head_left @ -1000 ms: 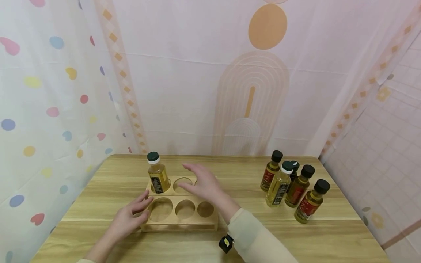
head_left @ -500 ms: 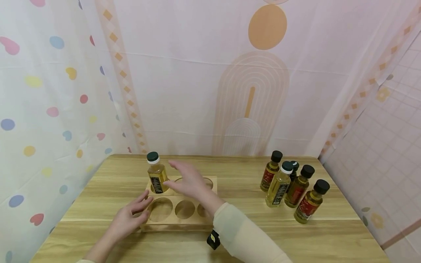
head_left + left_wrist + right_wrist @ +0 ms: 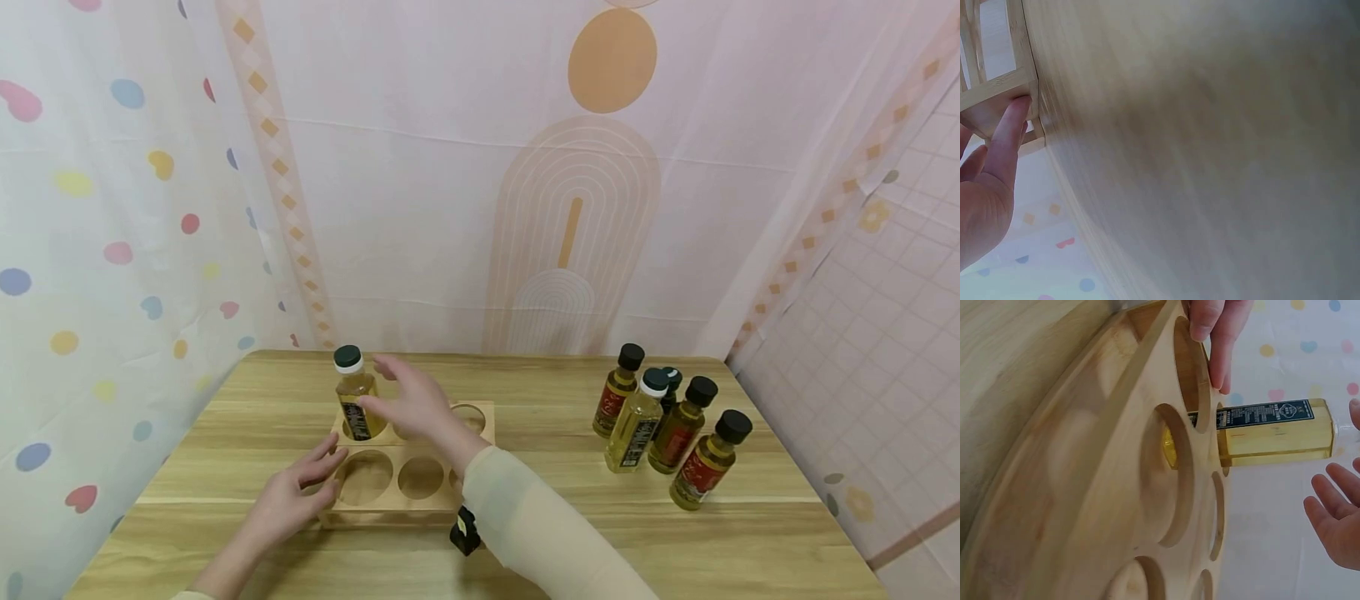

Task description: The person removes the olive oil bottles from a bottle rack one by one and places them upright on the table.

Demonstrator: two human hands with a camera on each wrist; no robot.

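Note:
A wooden rack point(image 3: 402, 505) with round holes in two rows stands on the table. In its back left hole a bottle of yellow oil point(image 3: 357, 408), with a green cap and a dark label, stands upright. My right hand point(image 3: 416, 400) is just right of that bottle, fingers and thumb spread. The right wrist view shows a gap between those fingers point(image 3: 1335, 490) and the bottle. My left hand point(image 3: 288, 500) rests against the rack's left end, its fingers fairly straight. One of its digits touches the end panel point(image 3: 997, 106) in the left wrist view.
Several oil bottles stand grouped on the table's right: red-labelled ones with black caps point(image 3: 702, 462), a clear one with a green cap point(image 3: 636, 429), and one mostly hidden behind point(image 3: 670, 385). Patterned curtains point(image 3: 420, 208) hang behind the wooden table point(image 3: 555, 500) and at its sides.
My right hand has moved left over the rack, from the middle back hole to beside the bottle in it. The left hand stays at the rack's end.

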